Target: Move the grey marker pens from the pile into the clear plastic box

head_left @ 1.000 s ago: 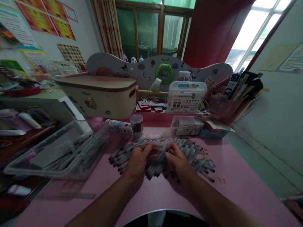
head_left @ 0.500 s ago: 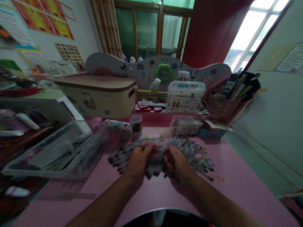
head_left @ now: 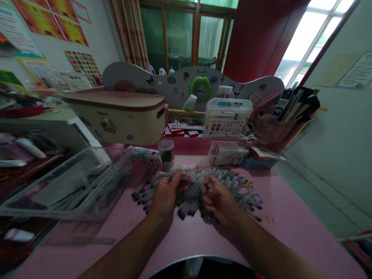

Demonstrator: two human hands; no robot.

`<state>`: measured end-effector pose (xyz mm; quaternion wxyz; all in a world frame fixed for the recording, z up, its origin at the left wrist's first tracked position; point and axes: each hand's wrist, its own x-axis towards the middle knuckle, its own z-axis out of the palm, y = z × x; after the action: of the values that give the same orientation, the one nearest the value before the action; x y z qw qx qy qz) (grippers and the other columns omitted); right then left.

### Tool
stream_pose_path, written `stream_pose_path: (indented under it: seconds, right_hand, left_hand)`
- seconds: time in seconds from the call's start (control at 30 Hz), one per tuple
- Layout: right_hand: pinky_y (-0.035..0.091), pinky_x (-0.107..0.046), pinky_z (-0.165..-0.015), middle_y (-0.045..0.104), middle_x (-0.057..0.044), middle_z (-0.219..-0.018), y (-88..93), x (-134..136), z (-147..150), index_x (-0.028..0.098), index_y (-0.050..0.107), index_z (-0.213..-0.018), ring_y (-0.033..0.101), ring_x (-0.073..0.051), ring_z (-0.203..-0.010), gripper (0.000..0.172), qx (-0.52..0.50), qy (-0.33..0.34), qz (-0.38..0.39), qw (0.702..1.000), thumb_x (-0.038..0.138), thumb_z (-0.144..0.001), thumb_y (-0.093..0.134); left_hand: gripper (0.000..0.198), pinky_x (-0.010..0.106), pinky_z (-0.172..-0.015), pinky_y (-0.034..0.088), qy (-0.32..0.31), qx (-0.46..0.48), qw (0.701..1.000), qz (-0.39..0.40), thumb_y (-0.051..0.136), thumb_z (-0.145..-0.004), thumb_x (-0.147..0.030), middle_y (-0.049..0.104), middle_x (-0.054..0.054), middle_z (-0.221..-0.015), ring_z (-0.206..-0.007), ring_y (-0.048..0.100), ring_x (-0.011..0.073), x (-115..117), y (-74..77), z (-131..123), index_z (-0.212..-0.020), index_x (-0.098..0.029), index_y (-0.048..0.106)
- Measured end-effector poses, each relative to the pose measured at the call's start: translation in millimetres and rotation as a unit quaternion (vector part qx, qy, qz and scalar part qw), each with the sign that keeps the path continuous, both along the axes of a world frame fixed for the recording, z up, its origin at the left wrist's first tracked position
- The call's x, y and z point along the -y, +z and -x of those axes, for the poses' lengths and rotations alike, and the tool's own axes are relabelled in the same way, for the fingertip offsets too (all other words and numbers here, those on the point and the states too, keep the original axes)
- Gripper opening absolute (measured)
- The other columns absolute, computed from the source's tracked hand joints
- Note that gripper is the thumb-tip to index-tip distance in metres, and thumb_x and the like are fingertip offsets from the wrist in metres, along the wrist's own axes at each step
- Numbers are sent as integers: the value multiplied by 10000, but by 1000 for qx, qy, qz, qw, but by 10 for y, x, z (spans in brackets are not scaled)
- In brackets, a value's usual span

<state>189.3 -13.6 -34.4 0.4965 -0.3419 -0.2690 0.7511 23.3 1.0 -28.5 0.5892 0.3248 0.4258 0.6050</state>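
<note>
My left hand [head_left: 166, 193] is closed, with a slim clear-barrelled pen [head_left: 181, 177] pinched between thumb and fingers. The pen lies nearly level and points toward my right hand [head_left: 217, 197]. That hand has its fingers curled together at the pen's right end; whatever they hold is too small and blurred to make out. Beneath both hands spreads a heap of similar clear pens [head_left: 190, 199] with dark ends, partly hidden by the fingers.
On the pink table [head_left: 162, 248], a clear plastic bin [head_left: 113, 193] holding long thin items stands left. Behind the heap are a small jar [head_left: 166, 151], a long carton [head_left: 144, 154] and a clear box [head_left: 228, 153]. A flat strip [head_left: 91, 240] lies front left.
My hands have drawn slightly apart. My left hand has shifted a little left with the pen, whose barrel now shows more clearly.
</note>
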Motion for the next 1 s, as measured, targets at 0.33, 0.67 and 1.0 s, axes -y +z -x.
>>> stream_pose_path:
  seconds: [0.33, 0.67, 1.0]
  right_hand:
    - [117, -147, -324, 352, 134, -467, 21, 10, -23, 192, 523, -741, 189, -19, -352, 370, 99, 110, 11, 989, 458, -726, 780]
    - [257, -194, -394, 403, 89, -527, -10, -56, -68, 219, 532, -773, 341, -85, -436, 282, 295, -112, -129, 940, 468, -853, 636]
    - [459, -298, -747, 671, -27, -887, 82, 141, 28, 226, 618, -1020, 623, -187, -817, 199, 430, -106, -306, 843, 296, -989, 434]
  left_hand:
    - [290, 296, -704, 546, 102, 42, 992, -63, 586, -908, -439, 725, 49, -765, -714, 688, 173, -62, 84, 67, -807, -171, 633]
    - [192, 121, -384, 295, 71, 164, 984, 1, 728, -758, -131, 590, -20, -713, -450, 398, 31, -83, 251, 126, -923, -148, 630]
    - [390, 282, -663, 590, -79, 200, 959, 182, 491, -975, -296, 640, 61, -715, -678, 653, 146, 132, 101, -87, -606, -170, 495]
